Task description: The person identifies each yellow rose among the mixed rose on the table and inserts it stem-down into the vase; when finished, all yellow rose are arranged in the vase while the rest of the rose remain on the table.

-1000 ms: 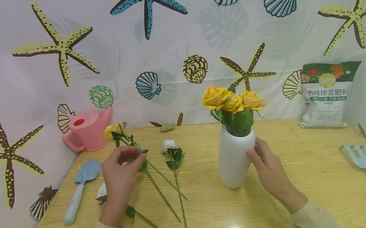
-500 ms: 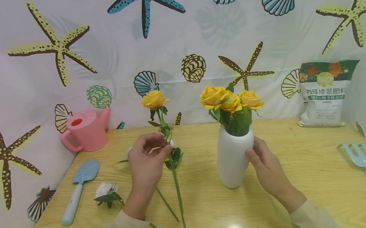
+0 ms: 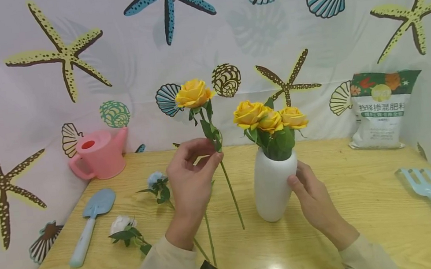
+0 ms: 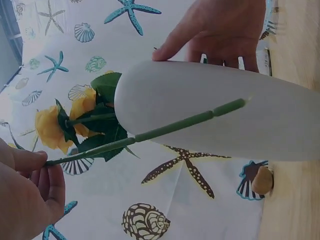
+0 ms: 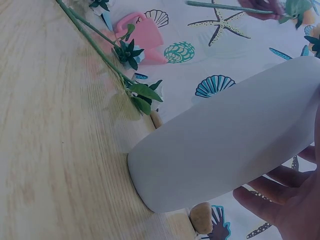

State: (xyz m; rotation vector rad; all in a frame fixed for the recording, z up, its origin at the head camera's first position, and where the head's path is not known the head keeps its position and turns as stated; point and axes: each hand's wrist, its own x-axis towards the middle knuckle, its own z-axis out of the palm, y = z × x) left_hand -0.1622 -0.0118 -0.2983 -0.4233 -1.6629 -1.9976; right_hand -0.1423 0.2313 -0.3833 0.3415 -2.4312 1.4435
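Our left hand pinches the stem of a yellow rose between thumb and fingers, holding it upright in the air just left of the white vase. Our right hand curls round the vase's side, steadying it on the wooden surface. To seat this stem well, we judge we should lift its cut end above the three yellow roses in the vase, aim for a gap among their leaves, and lower it straight, with the vase braced against tipping.
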